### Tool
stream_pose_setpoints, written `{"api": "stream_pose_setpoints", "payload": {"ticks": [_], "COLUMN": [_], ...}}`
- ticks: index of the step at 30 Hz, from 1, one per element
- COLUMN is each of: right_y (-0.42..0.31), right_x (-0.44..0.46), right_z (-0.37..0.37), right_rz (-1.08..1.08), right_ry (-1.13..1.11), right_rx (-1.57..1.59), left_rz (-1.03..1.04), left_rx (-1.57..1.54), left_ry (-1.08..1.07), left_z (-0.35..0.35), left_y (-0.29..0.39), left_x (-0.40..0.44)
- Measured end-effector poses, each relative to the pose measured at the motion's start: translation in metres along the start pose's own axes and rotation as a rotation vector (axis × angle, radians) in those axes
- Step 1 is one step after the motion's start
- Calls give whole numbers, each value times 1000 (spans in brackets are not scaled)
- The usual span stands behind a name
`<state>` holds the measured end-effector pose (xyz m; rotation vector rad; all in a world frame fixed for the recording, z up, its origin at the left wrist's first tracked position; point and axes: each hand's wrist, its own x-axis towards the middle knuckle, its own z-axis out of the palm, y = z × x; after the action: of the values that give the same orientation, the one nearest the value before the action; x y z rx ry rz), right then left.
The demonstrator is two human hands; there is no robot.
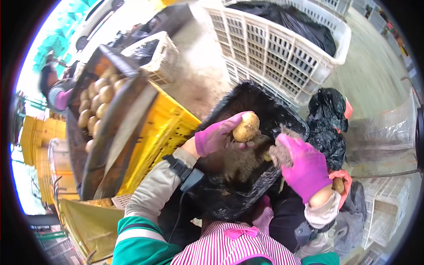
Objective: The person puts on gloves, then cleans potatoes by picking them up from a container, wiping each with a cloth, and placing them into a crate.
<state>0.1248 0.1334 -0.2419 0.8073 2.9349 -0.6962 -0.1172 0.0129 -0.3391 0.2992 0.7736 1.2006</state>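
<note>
My left hand point(215, 135), in a pink glove, is closed around a round, tan potato point(246, 127) with dirt specks. It is held over a tub lined with black plastic point(236, 206). To the right, my gloved right hand point(305, 167) grips a grey-brown rag point(281, 153) that looks muddy, near the tub's right side. Something yellowish, perhaps another potato, shows just left of the rag. Brown, soil-like matter point(240, 165) lies inside the tub below both hands.
Potatoes point(101, 95) fill a dark-lined holder by a yellow crate point(152, 141) on the left. A large white crate point(269, 42) stands ahead, a smaller one point(165, 57) ahead-left. Black plastic point(327, 123) and an orange bag point(346, 187) lie right. Another person's gloved hand point(63, 99) appears far left.
</note>
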Motion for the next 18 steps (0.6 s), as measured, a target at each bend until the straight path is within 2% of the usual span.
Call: {"api": "stream_pose_setpoints", "payload": {"ticks": [1, 2, 3, 4, 6, 7, 8, 11, 13, 14, 15, 16, 17, 18], "right_y": [-2, -3, -9, -21, -53, -68, -83, -104, -98, -101, -89, -74, -71, -74], "right_x": [5, 9, 13, 15, 18, 17, 18, 24, 45, 52, 64, 74, 73, 67], "right_z": [3, 8, 12, 14, 19, 22, 23, 54, 62, 53, 52, 50, 48, 43], "right_rz": [-34, -103, -169, -194, -344, -421, -605, -520, -519, -357, -220, -89, -110, -132], "right_ry": [22, 178, 323, 326, 433, 450, 585, 609, 597, 517, 474, 438, 507, 570], "right_rx": [7, 168, 331, 335, 909, 806, 530, 329, 601, 942, 1020, 1096, 1112, 1120], "left_rz": [84, 163, 182, 201, 235, 313, 483, 872, 848, 674, 498, 493, 561, 549], "left_rx": [121, 246, 177, 105, 64, 80, 276, 752, 640, 466, 304, 311, 274, 4], "left_ry": [51, 112, 100, 81, 122, 201, 242, 367, 369, 348, 325, 325, 276, 134], "left_z": [21, 43, 54, 66, 87, 90, 78, 51, 74, 84, 89, 92, 95, 88], "left_y": [7, 15, 17, 17, 9, 0, -18, -55, -39, -31, -25, -22, -20, -15], "left_x": [-23, -46, -64, -80, -96, -99, -93, -83, -90, -96, -102, -103, -101, -99]}}
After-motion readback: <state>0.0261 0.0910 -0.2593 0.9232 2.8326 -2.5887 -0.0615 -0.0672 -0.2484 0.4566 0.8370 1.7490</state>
